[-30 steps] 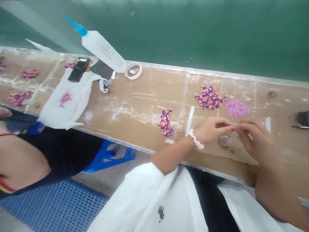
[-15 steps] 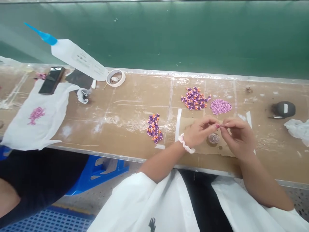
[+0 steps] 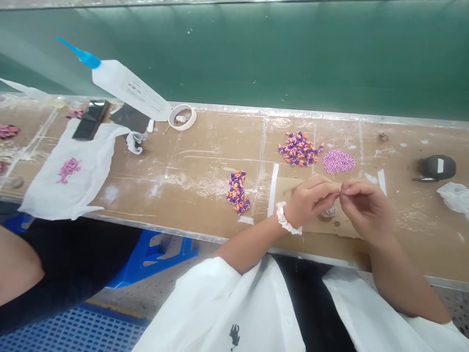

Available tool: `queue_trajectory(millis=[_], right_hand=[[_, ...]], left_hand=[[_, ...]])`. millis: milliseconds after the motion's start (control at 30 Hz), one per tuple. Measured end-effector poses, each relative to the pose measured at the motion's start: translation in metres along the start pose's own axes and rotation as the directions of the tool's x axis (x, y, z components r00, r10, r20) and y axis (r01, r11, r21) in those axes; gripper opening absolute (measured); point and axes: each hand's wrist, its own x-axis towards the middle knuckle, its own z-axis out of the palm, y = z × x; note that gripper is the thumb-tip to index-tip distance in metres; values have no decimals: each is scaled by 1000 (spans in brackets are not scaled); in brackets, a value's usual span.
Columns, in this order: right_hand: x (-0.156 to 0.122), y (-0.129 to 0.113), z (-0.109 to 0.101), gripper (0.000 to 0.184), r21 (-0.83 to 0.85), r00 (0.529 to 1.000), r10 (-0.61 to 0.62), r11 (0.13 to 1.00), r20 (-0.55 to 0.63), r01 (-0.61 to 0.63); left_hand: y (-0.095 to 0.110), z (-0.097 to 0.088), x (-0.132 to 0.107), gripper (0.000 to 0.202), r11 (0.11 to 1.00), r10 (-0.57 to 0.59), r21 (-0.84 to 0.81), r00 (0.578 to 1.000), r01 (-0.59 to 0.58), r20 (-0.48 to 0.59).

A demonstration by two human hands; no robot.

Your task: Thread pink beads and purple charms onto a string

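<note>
My left hand (image 3: 311,198), with a white scrunchie (image 3: 287,218) round its wrist, pinches at the fingertips. My right hand (image 3: 366,208) pinches too, its fingertips meeting the left ones. Whatever is between them is too small to make out. Beneath the hands, a small round clear container (image 3: 329,211) stands on a taped-down cardboard sheet (image 3: 311,226), partly covered by the left fingers. Just beyond lie a pile of small pink-purple beads (image 3: 339,161) and a heap of purple-and-orange figure-like pieces (image 3: 299,149). A second group of purple-and-orange pieces (image 3: 237,192) lies left of the sheet.
A white bottle with a blue nozzle (image 3: 128,88) and a tape roll (image 3: 182,117) stand at the back left. A phone (image 3: 91,120) rests on a white cloth (image 3: 44,188) with pink bits. Rightward sits a dark rounded object (image 3: 437,167). Another person's leg (image 3: 84,264) shows at left.
The view has shifted slightly, so the table's things appear farther right. Both hands stay fingertip to fingertip above the sheet, and the left fingers now cover more of the round container.
</note>
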Motion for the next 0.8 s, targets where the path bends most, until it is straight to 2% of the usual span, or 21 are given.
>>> queue_trajectory(millis=[133, 233, 333, 400, 433, 467, 600, 633, 700, 800], right_hand=[[3, -5, -1, 17, 90, 998, 59, 994, -16, -57], [3, -9, -6, 18, 127, 992, 113, 986, -58, -105], [4, -11, -15, 22, 128, 995, 67, 990, -80, -56], [5, -11, -20, 26, 115, 999, 4, 993, -34, 0], [5, -10, -22, 27, 86, 1000, -29, 996, -6, 29], [5, -8, -23, 29, 43, 998, -64, 997, 16, 63], [4, -5, -24, 32, -124, 981, -159, 977, 111, 172], [4, -5, -24, 32, -137, 976, -172, 972, 130, 190], [4, -5, -23, 31, -136, 970, -185, 969, 159, 207], [5, -5, -22, 31, -117, 970, -188, 971, 152, 207]], left_hand=[[-1, 1, -1, 19, 993, 80, 90, 997, -82, 23], [0, 3, 1, 20, 965, 175, 201, 985, -171, -6], [4, -8, 5, 24, 895, 239, 402, 969, -194, -63], [8, -28, 6, 24, 776, 132, 628, 989, -60, -68], [10, -42, 5, 23, 666, 17, 744, 996, 53, -87], [12, -57, 3, 22, 503, -140, 841, 979, 197, -145], [14, -111, -16, 19, 225, -296, 879, 889, 421, -350], [13, -119, -21, 20, 88, -364, 884, 840, 460, -401], [9, -128, -30, 20, -14, -405, 880, 802, 474, -439], [3, -128, -38, 20, -55, -434, 893, 795, 446, -424]])
